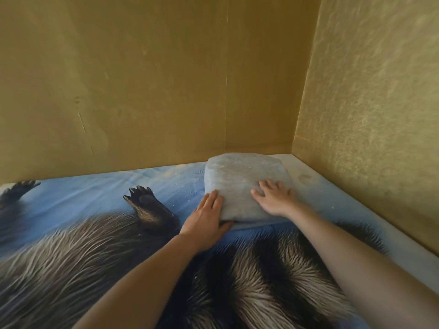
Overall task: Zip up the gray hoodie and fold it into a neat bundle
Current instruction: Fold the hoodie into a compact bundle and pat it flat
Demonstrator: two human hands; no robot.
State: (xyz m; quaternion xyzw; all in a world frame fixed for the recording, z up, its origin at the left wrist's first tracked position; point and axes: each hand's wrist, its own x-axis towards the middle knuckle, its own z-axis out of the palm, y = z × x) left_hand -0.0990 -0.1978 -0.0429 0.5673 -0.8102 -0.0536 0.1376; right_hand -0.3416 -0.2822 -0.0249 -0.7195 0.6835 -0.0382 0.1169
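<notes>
Folded hoodie by the wall corner: left hand flat against its left edge, right hand spread flat on top.

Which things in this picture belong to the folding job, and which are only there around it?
Part of the job:
gray hoodie, already a folded bundle
left hand, flat against the bundle's near-left side
right hand, pressing flat on top

Only around it:
bedsheet with a furry animal print, under the bundle
yellow walls behind and to the right
</notes>
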